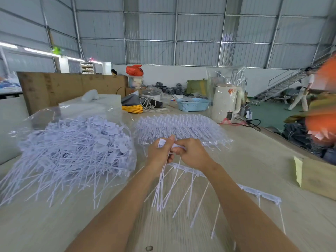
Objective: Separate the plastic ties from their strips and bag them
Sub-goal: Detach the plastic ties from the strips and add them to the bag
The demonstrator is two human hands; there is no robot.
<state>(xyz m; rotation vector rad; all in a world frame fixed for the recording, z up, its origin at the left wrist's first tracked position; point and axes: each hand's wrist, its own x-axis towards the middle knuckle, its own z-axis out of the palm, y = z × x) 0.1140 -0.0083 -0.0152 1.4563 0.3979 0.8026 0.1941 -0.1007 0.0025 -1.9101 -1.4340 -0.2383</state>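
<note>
Head view, mid-frame: my left hand (160,153) grips a bundle of ties (161,188), tails hanging; right hand (192,154) pinches one off the strip (189,170); bag (72,142) waits left.

My way toward ten o'clock is blocked by the clear bag of loose ties (72,148), and the stacked strips (180,128) close off twelve — both just beyond my hands. The bare table (254,160) toward two o'clock lies open as far as the kettle (226,104). At four, a strip (254,192) crosses under my right forearm.
</note>
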